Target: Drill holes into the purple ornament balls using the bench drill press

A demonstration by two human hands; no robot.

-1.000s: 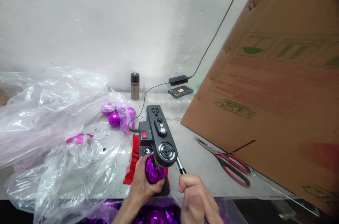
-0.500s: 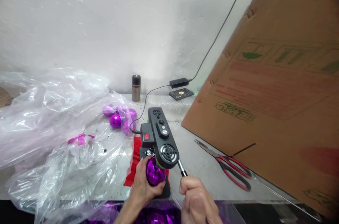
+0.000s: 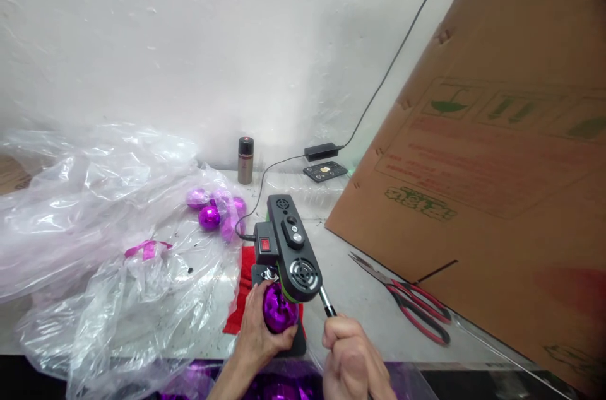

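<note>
My left hand [image 3: 258, 330] is wrapped round a shiny purple ball [image 3: 280, 308], thumb in front and fingers on the left side. The ball sits under the near end of a black electric machine [image 3: 294, 248] with round vents and a red switch [image 3: 265, 244]. A lever [image 3: 326, 300] with a metal shaft and dark grip sticks out from the machine's right side. My right hand [image 3: 353, 356] is closed in a fist round that grip. A red cloth [image 3: 245, 289] lies beneath the machine. Where the ball meets the machine is partly hidden.
Clear plastic bags [image 3: 123, 286] cover the left, with several purple balls [image 3: 209, 217] beside and under them. Red-handled pliers [image 3: 416, 308] lie right, before a large leaning cardboard box [image 3: 449, 154]. Behind are a small bottle [image 3: 245, 161], a power adapter [image 3: 322, 151] and a phone [image 3: 325, 171].
The whole view has shifted slightly. Both hands keep their grips on the purple ball and the lever, with no clear movement relative to the machine.
</note>
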